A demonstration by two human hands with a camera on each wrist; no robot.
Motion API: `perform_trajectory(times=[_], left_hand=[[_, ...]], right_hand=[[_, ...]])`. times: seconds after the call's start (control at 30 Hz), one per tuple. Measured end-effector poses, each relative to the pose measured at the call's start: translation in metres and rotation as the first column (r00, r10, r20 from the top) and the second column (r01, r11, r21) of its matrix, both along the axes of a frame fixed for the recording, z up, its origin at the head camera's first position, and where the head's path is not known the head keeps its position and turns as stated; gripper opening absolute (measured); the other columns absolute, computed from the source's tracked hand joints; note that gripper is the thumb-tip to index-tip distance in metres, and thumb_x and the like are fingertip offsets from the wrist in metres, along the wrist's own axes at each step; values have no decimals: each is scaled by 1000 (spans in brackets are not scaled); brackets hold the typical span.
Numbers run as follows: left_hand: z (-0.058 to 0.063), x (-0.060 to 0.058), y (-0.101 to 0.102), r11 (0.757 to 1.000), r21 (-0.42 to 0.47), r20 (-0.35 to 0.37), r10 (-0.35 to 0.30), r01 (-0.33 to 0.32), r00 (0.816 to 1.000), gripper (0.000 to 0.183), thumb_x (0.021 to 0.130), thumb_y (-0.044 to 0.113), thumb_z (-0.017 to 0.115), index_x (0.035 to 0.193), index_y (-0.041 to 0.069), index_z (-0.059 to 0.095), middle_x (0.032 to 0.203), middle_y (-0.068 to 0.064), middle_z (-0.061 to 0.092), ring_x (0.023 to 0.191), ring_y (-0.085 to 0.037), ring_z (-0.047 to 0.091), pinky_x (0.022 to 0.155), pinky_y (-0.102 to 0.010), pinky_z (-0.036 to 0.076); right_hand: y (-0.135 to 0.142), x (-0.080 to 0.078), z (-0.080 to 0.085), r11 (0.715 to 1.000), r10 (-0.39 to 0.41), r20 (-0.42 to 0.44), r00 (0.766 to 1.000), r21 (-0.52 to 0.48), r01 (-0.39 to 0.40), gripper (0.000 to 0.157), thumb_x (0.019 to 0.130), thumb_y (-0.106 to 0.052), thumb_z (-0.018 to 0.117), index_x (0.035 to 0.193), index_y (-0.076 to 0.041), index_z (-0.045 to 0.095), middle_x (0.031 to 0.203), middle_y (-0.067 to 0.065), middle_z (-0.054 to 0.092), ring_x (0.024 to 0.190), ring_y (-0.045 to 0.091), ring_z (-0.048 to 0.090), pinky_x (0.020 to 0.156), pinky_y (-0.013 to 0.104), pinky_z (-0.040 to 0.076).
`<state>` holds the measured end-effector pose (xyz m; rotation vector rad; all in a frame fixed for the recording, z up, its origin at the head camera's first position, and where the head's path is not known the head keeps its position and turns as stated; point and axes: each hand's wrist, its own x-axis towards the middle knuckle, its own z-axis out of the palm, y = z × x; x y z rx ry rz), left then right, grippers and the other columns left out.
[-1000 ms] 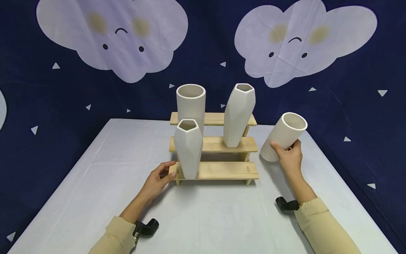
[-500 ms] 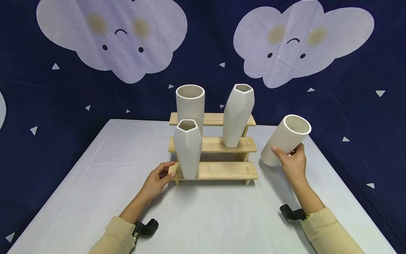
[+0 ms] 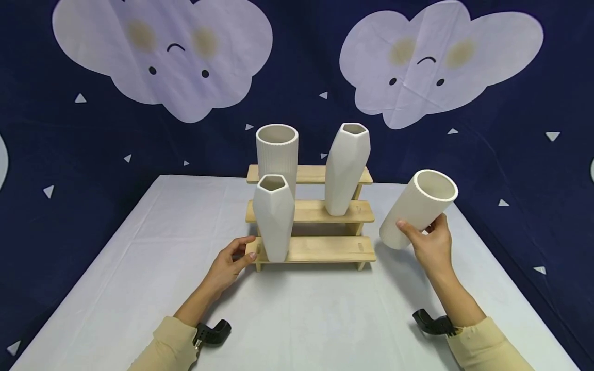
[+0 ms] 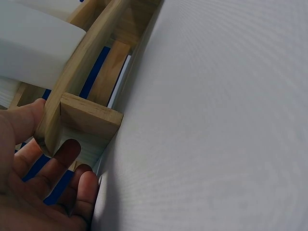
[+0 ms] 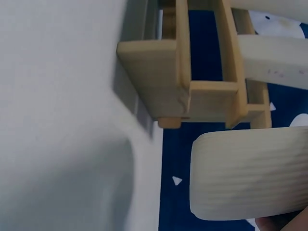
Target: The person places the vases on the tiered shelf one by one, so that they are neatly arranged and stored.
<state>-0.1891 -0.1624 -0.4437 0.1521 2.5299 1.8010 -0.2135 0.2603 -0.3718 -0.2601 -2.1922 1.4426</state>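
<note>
My right hand (image 3: 432, 246) grips a white ribbed cylindrical vase (image 3: 410, 216), tilted with its mouth to the upper right and raised off the table. In the right wrist view the vase (image 5: 250, 175) hangs beside the shelf's end. At the left end of the bottom tier, my left hand (image 3: 228, 264) pinches the three-tier wooden shelf (image 3: 327, 248), thumb and fingers about the plank in the left wrist view. A faceted white vase (image 3: 275, 219) stands on the bottom tier's left. Another faceted vase (image 3: 347, 170) is on the middle tier's right. A ribbed vase (image 3: 277, 154) stands behind, its base hidden.
A white cloth covers the table (image 3: 315, 319). Behind its far edge hangs a dark blue curtain (image 3: 209, 139) with clouds and small triangles. Black wrist cameras (image 3: 214, 332) are strapped to both forearms, under beige sleeves.
My right hand has moved slightly right and toward me with the ribbed vase, which has tilted further and risen from the table. My left hand stays at the shelf.
</note>
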Motion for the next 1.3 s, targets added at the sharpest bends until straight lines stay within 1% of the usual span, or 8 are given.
perform_trajectory(times=[0.3,0.5,0.67,0.93,1.13,1.3], left_hand=[[0,0,0,1000,-1,3,-2,2,1000,46,90,26,64,133,16,51,115,-14,57,96,-17,53,75,-24,43],[1,1,0,1000,2,6,2,-2,1000,45,90,26,64,133,17,50,115,-14,57,95,-17,53,75,-24,43],[1,1,0,1000,5,8,-2,2,1000,46,91,27,63,133,17,50,116,-14,57,96,-18,54,75,-25,43],[1,2,0,1000,5,9,-8,8,1000,46,91,27,63,133,17,50,116,-14,57,96,-18,54,75,-25,43],[1,2,0,1000,13,8,-9,9,1000,46,91,26,63,133,16,50,116,-14,57,96,-18,54,75,-25,44],[1,2,0,1000,9,12,-9,9,1000,46,91,27,63,133,17,50,116,-14,57,97,-18,54,76,-25,44]], right_hand=[[-7,15,9,998,58,-21,998,-13,-59,66,74,-15,80,130,-11,46,108,-15,53,96,0,53,82,16,38],[-16,22,12,991,134,-47,990,-19,-135,68,75,-11,80,133,-13,44,112,-14,54,100,1,54,84,13,39],[-24,27,13,983,182,-36,983,-6,-182,70,76,-12,79,136,-14,42,118,-12,53,105,1,53,85,14,40],[-37,31,13,972,234,-32,972,-28,-235,69,77,-11,78,136,-15,43,120,-10,55,107,2,53,86,15,41],[-45,32,12,965,260,-26,965,-22,-260,69,77,-12,78,136,-16,42,124,-4,55,109,3,52,89,17,39],[-52,32,11,961,277,-14,961,-21,-277,70,77,-14,78,137,-16,42,127,1,54,111,3,52,94,23,38]])
